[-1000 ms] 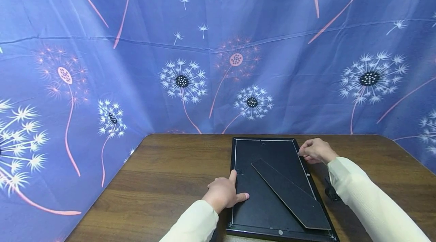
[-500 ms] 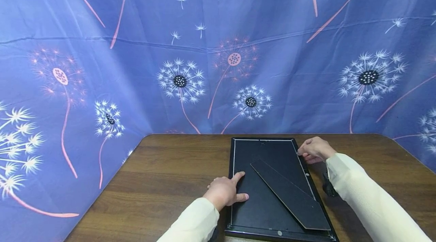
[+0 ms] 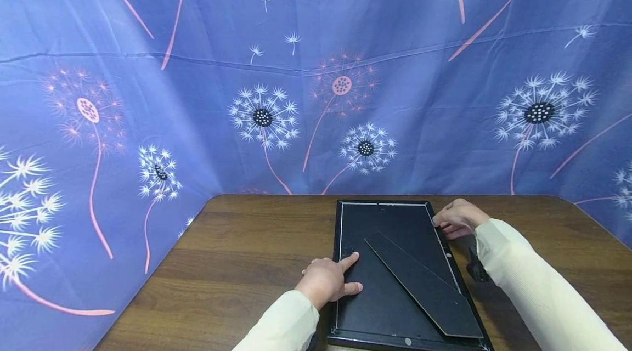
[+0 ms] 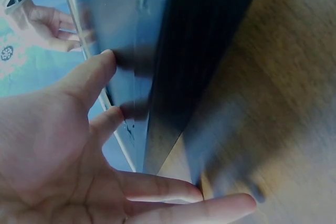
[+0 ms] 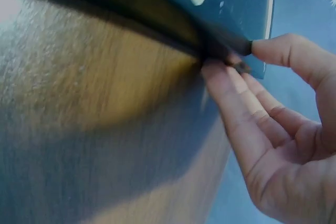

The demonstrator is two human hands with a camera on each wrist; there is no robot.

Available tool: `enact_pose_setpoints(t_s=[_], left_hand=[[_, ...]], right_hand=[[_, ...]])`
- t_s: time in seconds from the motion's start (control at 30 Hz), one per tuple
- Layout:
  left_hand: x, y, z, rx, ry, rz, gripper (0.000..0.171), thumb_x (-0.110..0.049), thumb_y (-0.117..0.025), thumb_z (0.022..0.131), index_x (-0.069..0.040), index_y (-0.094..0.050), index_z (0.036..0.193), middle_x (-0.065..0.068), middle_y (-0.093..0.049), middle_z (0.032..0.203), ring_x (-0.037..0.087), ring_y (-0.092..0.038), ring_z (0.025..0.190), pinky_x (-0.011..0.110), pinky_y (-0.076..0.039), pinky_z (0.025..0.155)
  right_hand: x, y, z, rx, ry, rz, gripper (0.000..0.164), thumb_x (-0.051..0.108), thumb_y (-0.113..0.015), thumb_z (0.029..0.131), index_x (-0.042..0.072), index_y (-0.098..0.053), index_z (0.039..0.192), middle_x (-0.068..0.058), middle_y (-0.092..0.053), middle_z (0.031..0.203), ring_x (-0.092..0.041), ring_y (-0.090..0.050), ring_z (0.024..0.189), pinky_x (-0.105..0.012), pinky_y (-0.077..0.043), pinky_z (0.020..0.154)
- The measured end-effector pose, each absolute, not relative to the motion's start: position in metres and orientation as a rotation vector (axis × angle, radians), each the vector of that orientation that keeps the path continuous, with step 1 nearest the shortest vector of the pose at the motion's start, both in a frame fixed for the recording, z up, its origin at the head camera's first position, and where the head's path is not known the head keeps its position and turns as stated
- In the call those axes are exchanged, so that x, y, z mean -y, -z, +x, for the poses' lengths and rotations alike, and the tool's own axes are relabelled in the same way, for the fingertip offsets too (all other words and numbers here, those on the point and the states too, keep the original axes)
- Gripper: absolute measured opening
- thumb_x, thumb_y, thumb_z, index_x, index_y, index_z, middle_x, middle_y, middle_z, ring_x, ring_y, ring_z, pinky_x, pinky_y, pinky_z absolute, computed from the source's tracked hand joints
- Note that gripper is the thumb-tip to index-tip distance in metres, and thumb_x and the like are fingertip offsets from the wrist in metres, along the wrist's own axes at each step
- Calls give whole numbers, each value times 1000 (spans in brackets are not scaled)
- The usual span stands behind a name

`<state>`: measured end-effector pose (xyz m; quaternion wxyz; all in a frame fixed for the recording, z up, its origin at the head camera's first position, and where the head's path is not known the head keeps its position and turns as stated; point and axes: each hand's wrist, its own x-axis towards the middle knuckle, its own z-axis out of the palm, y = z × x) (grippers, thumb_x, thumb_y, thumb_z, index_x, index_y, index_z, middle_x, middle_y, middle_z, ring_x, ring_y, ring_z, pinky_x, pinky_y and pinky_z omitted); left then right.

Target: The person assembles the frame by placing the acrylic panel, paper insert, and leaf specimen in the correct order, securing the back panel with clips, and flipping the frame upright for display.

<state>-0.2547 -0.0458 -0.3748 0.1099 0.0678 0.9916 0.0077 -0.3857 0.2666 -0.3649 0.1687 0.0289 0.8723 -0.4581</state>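
Note:
A black picture frame (image 3: 367, 307) lies back side up on the wooden table, with a flat black easel leg (image 3: 424, 288) slanting across its backing. On its left edge rests my left hand (image 3: 323, 282), thumb and index finger stretched onto the backing. The left wrist view shows the other fingers of the left hand (image 4: 52, 150) reaching down past the frame's side toward the table. At the upper right edge my right hand (image 3: 459, 218) pinches the rim. In the right wrist view, the thumb of the right hand (image 5: 286, 177) is on top, with fingertips under the rim.
The brown wooden table (image 3: 257, 241) runs back to a blue curtain (image 3: 197, 120) printed with dandelions, which also hangs along its left side. A small black object (image 3: 476, 269) shows beside the right sleeve. Bare tabletop lies left of the frame.
My left index finger has swung from the frame's left edge inward onto the backing. The right hand stays at the upper right edge, and the frame lies where it was.

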Motion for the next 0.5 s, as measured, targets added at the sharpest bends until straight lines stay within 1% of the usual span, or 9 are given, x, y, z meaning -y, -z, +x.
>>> enact_pose_setpoints(t_s=[0.1,0.27,0.37,0.5], left_hand=[[45,374,-255,-2907,-19,190,66,-62,-64,91,-45,-44,151,16,-67,129,38,-61,122,54,-53,96],[45,374,-255,-2898,1,192,66,-63,-62,92,-46,-43,152,16,-66,131,40,-60,124,55,-52,97],[45,374,-255,-2902,-4,197,65,-63,-62,92,-45,-43,152,16,-66,131,40,-60,124,56,-52,97],[45,375,-255,-2908,-7,201,65,-62,-63,92,-45,-43,152,16,-66,130,40,-61,123,56,-52,97]], right_hand=[[-263,362,-385,-2523,1243,136,49,9,-66,91,-23,-53,126,-20,-66,95,-29,-70,86,-42,-62,75],[-254,361,-381,-2604,1170,237,44,11,-67,90,-20,-54,119,-17,-65,86,-37,-71,86,-45,-62,70],[-248,358,-379,-2668,1082,256,36,13,-67,90,-18,-57,108,-20,-66,85,-37,-72,82,-44,-62,67],[-241,353,-376,-2734,961,236,25,15,-68,90,-9,-62,86,-20,-67,79,-29,-70,69,-41,-61,63]])
